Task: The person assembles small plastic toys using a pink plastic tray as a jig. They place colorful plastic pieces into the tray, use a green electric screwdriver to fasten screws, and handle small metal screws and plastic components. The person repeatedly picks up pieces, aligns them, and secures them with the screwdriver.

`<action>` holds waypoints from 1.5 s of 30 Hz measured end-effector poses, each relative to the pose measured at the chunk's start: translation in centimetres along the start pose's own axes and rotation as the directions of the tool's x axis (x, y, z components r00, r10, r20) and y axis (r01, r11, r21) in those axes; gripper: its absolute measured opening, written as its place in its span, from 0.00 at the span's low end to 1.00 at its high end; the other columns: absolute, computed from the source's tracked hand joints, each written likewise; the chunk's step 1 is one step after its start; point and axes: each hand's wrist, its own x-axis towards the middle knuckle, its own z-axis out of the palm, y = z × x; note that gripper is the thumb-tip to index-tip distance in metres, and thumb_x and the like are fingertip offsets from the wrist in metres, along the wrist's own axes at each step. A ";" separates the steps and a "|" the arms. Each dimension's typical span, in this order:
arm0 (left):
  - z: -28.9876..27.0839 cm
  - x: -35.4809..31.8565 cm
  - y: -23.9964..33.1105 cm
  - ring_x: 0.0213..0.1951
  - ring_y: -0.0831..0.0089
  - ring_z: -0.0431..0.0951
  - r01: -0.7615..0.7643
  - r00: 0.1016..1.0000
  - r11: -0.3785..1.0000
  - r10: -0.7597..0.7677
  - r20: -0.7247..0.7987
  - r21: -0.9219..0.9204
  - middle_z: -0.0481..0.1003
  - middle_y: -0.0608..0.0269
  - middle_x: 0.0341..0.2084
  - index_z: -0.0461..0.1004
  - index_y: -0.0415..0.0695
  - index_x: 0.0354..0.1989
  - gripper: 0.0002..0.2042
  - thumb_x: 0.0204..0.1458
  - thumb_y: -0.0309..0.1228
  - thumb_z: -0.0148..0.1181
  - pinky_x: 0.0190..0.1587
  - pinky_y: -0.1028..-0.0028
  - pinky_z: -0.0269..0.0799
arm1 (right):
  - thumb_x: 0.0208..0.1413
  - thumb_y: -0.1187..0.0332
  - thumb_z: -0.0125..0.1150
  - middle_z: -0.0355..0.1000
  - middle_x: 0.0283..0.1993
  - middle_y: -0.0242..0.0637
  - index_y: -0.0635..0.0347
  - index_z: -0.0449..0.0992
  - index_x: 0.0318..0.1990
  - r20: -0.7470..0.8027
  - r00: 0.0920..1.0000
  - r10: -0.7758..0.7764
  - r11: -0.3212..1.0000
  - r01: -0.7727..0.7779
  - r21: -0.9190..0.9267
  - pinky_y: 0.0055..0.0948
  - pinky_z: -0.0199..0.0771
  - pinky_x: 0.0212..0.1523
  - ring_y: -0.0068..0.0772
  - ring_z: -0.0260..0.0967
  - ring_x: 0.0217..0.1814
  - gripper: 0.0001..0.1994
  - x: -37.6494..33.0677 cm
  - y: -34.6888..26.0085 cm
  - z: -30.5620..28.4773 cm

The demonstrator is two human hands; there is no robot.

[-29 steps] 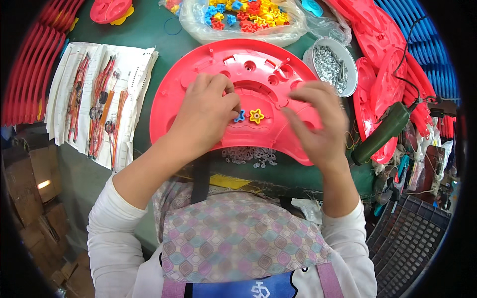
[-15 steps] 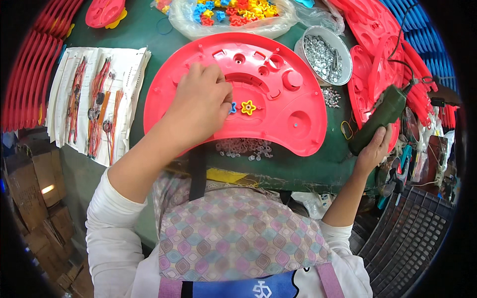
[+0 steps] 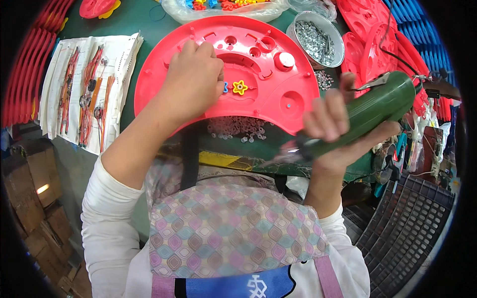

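Note:
A large red half-round plastic panel lies on the green table in front of me. My left hand rests on it, fingertips against a small blue gear; a yellow flower-shaped gear sits just to its right. A white round cap is set in the panel further right. My right hand grips a green electric screwdriver off the panel's right edge, its tip pointing down to the left.
A metal bowl of screws stands behind the panel. Red plastic parts pile up at right. Wire bundles on white paper lie at left. A bag of coloured gears is at the back, small clear rings at the panel's near edge, a black crate lower right.
My right hand left the panel, took hold of the green screwdriver at the right and has lifted it toward the panel. My left hand stayed on the blue gear.

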 end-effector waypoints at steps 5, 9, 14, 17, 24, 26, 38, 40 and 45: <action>0.0 -1.6 1.7 0.48 0.52 0.70 -0.083 0.956 0.986 0.037 -0.290 -0.147 0.72 0.54 0.40 0.75 0.41 0.38 0.08 0.49 0.22 0.62 0.52 0.58 0.69 | 0.54 0.29 0.62 0.74 0.33 0.39 0.62 0.63 0.63 0.158 0.982 -0.107 0.820 0.177 -0.544 0.37 0.79 0.45 0.34 0.75 0.37 0.46 -1.3 3.4 0.4; 1.4 -5.3 4.2 0.40 0.51 0.73 -0.166 0.978 0.898 0.095 -0.188 -0.408 0.71 0.52 0.36 0.73 0.40 0.38 0.09 0.48 0.19 0.61 0.43 0.58 0.71 | 0.57 0.35 0.64 0.75 0.34 0.40 0.63 0.63 0.62 0.108 0.981 -0.163 0.746 0.194 -0.637 0.37 0.78 0.47 0.35 0.76 0.37 0.41 -1.9 4.7 0.5; 2.3 -6.9 4.7 0.39 0.59 0.73 -0.280 0.915 0.933 0.189 -0.355 -0.225 0.72 0.60 0.36 0.75 0.43 0.38 0.11 0.45 0.22 0.64 0.41 0.61 0.70 | 0.47 0.22 0.60 0.73 0.29 0.39 0.65 0.64 0.61 0.035 0.972 -0.231 0.705 0.192 -0.683 0.36 0.79 0.40 0.35 0.73 0.31 0.52 -1.8 4.8 0.5; 2.1 -7.5 5.3 0.41 0.61 0.72 -0.275 0.914 0.945 0.200 -0.352 -0.178 0.71 0.64 0.36 0.76 0.45 0.37 0.12 0.42 0.25 0.69 0.43 0.61 0.68 | 0.40 0.13 0.50 0.70 0.27 0.35 0.65 0.64 0.63 0.128 0.944 -0.303 0.711 0.313 -0.630 0.36 0.76 0.33 0.32 0.70 0.27 0.61 -1.3 4.2 0.8; 2.8 -7.3 5.8 0.43 0.61 0.70 -0.225 0.934 0.934 0.126 -0.336 -0.276 0.71 0.66 0.35 0.78 0.47 0.32 0.11 0.40 0.30 0.73 0.45 0.59 0.65 | 0.42 0.14 0.51 0.68 0.28 0.32 0.63 0.64 0.66 0.226 0.923 -0.311 0.711 0.384 -0.589 0.33 0.74 0.32 0.30 0.68 0.27 0.60 -0.6 3.4 2.4; 2.9 -7.5 5.9 0.42 0.61 0.71 -0.197 0.934 0.950 0.107 -0.340 -0.243 0.72 0.67 0.34 0.80 0.49 0.33 0.11 0.41 0.30 0.74 0.45 0.60 0.65 | 0.44 0.15 0.52 0.68 0.28 0.32 0.64 0.64 0.66 0.206 0.919 -0.337 0.699 0.391 -0.599 0.33 0.72 0.31 0.29 0.67 0.27 0.59 -0.7 3.6 2.8; 4.0 -7.8 5.2 0.48 0.60 0.71 -0.224 0.868 0.963 0.128 -0.479 -0.149 0.72 0.61 0.36 0.74 0.45 0.26 0.05 0.43 0.32 0.62 0.51 0.60 0.68 | 0.41 0.14 0.53 0.63 0.24 0.31 0.62 0.65 0.63 0.003 0.890 -0.457 0.629 0.325 -0.707 0.29 0.68 0.29 0.28 0.63 0.24 0.58 -0.8 4.1 4.4; 4.2 -7.7 5.4 0.46 0.60 0.71 -0.222 0.859 0.949 0.081 -0.506 -0.224 0.72 0.60 0.35 0.74 0.44 0.24 0.05 0.43 0.32 0.60 0.50 0.61 0.68 | 0.47 0.19 0.57 0.61 0.27 0.31 0.66 0.64 0.62 0.098 0.914 -0.394 0.646 0.351 -0.678 0.28 0.62 0.32 0.26 0.60 0.27 0.55 -0.8 3.9 4.1; 3.3 -8.0 5.1 0.46 0.60 0.70 -0.245 0.846 0.906 0.026 -0.532 -0.345 0.71 0.60 0.34 0.75 0.44 0.22 0.07 0.42 0.33 0.65 0.49 0.60 0.68 | 0.46 0.20 0.59 0.61 0.26 0.32 0.66 0.63 0.62 0.148 0.921 -0.361 0.643 0.360 -0.676 0.28 0.63 0.32 0.26 0.60 0.27 0.55 -0.5 4.3 4.3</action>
